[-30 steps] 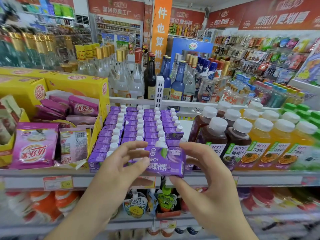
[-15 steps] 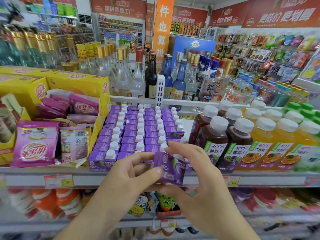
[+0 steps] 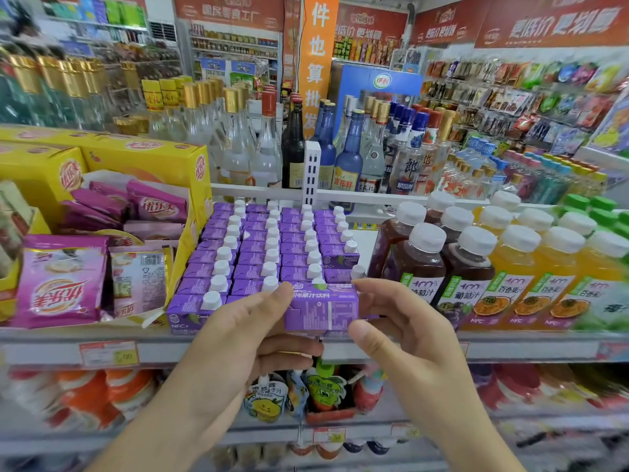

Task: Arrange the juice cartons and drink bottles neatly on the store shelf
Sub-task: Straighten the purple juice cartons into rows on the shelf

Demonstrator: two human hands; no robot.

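Head view: both hands' fingers grip the purple carton (image 3: 321, 310), now turned broadside since earlier.

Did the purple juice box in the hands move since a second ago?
Yes. The purple juice box has turned, its printed side panel now faces the camera, while staying by the shelf edge, held by the left hand and right hand.

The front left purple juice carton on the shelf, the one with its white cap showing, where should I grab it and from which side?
Probably pinch the front purple carton across its two narrow side walls from above and in front: its top and front face are exposed, while its neighbours pack it behind.
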